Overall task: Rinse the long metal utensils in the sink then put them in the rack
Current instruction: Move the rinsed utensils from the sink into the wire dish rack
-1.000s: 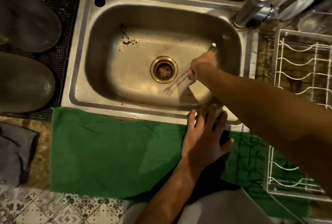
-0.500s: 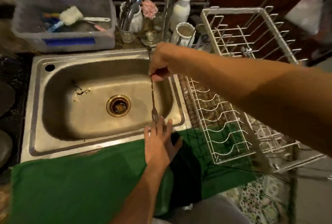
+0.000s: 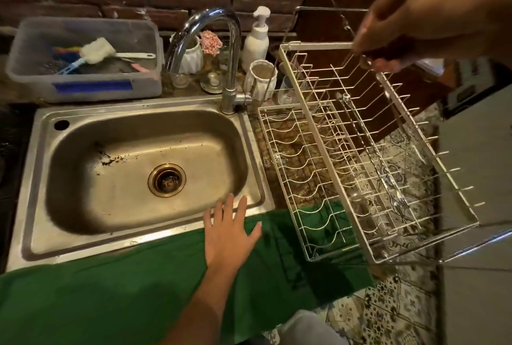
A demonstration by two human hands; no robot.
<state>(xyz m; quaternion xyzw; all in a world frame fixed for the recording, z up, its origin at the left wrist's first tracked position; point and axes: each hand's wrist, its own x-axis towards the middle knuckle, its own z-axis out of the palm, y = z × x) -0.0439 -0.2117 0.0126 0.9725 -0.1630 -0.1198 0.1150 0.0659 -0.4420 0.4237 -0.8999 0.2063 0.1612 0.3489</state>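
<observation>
Right hand [image 3: 415, 20] up at two o'clock over the rack [image 3: 313, 134], fingers curled; whether pinching the thin handle there cannot be told. Long fork [image 3: 371, 150] lying lengthwise in the rack's upper tier — down toward five o'clock from that hand, tines nearest. Left hand [image 3: 230, 234] flat, fingers spread, on the green cloth [image 3: 110, 289] at the sink [image 3: 138, 239] rim's front edge.

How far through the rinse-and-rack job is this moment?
Done: long utensils already lie in the rack's upper tier. In hand: the right hand grips a blurred thin utensil above the rack; the left hand rests by the sink. Left: setting it down; the basin holds none.
</observation>
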